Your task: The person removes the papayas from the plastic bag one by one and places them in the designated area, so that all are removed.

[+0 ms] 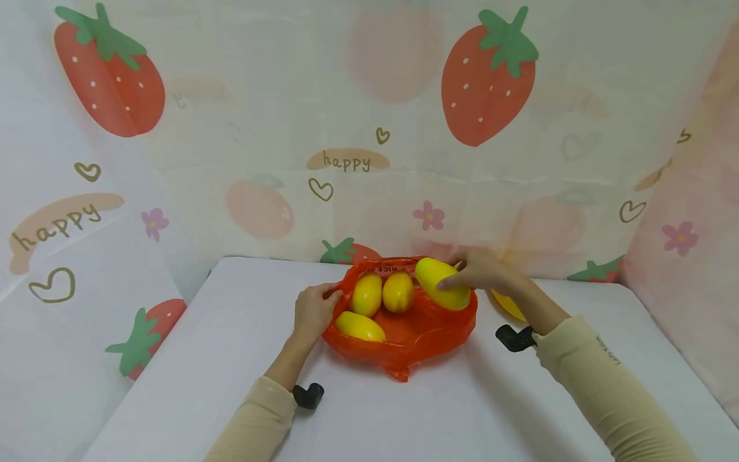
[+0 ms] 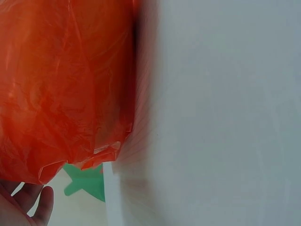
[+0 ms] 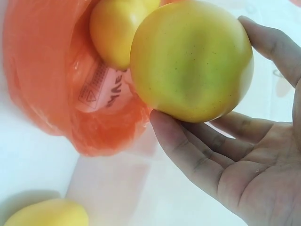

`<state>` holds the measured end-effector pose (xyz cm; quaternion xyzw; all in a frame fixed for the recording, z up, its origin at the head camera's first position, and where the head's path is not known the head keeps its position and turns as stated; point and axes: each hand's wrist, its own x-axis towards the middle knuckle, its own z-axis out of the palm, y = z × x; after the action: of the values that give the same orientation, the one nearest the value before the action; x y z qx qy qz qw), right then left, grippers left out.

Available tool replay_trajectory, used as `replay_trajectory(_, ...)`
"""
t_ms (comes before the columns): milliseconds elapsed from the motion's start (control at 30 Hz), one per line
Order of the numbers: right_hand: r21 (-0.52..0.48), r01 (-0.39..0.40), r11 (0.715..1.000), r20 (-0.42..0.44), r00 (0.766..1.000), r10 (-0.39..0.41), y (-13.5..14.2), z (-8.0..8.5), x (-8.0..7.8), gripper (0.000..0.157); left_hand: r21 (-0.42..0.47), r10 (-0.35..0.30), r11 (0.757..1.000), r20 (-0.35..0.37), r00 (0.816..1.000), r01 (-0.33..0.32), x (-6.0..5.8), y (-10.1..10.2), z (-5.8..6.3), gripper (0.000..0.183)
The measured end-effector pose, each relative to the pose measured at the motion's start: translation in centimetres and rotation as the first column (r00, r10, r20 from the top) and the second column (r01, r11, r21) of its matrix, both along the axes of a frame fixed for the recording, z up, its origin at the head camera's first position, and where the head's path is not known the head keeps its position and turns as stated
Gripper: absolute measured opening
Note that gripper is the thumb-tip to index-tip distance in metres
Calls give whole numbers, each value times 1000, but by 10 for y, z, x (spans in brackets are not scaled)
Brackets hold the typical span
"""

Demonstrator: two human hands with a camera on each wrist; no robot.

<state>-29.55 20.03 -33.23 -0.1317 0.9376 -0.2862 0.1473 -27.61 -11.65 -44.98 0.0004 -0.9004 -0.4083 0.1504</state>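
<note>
A red plastic bag (image 1: 398, 346) sits on the table with its mouth spread wide. Inside it lie three yellow mangoes, one at the front left (image 1: 360, 326) and two farther back (image 1: 398, 292). My left hand (image 1: 314, 313) pinches the bag's left rim; in the left wrist view its fingers (image 2: 43, 205) show by the bag's crumpled edge. Between thumb and fingers, my right hand (image 1: 478, 269) holds another mango (image 1: 443, 285) at the bag's right rim. The right wrist view shows this mango's greenish end (image 3: 190, 61), with the thumb on one side and fingers on the other.
One more yellow mango (image 1: 509, 307) lies on the white table (image 1: 416, 417) right of the bag, partly hidden by my right forearm. A printed cloth (image 1: 260, 128) with strawberries stands behind the table and along both sides.
</note>
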Motion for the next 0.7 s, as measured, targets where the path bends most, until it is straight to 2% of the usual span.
replay_trajectory(300, -6, 7, 1000, 5, 1000, -7, 13, 6, 3, 63, 8, -1, 1000, 4, 1000, 1, 0, 0, 0, 27)
replay_trajectory(700, -7, 61, 998, 9, 998, -61, 28, 11, 4, 71, 9, -7, 1000, -5, 1000, 7, -2, 0, -2, 27)
